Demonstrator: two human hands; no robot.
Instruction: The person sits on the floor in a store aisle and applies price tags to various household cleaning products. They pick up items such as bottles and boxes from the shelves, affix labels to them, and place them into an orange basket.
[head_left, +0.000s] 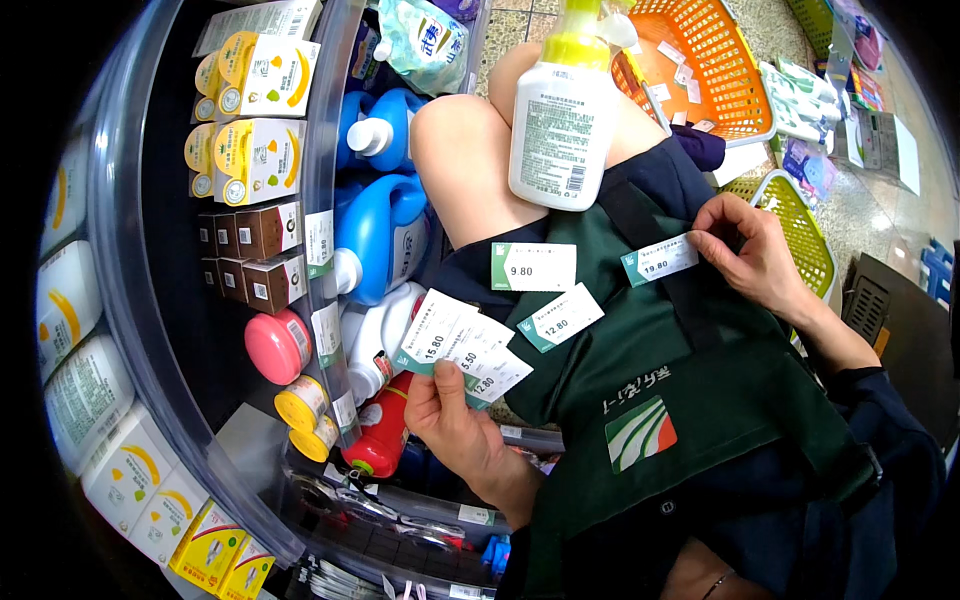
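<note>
My left hand (457, 435) pinches a small fan of printed shelf price tags (469, 349) between thumb and fingers. My right hand (750, 251) holds one price tag (660, 260) by its right end, above the dark green apron (720, 390). Two loose price tags lie on my lap: an upper tag (534, 267) and a lower, tilted tag (560, 318). Beyond them, a white pump bottle (564, 135) with a yellow-green pump head rests on my bare thighs, its printed back label facing me.
Left of me, a shelf holds boxed goods (259, 161), brown cartons (266, 225) and a pink round container (277, 346). Blue detergent bottles (386, 240) and a red bottle (381, 431) stand lower. An orange basket (731, 75) containing paper slips and a yellow-green basket (806, 225) are at right.
</note>
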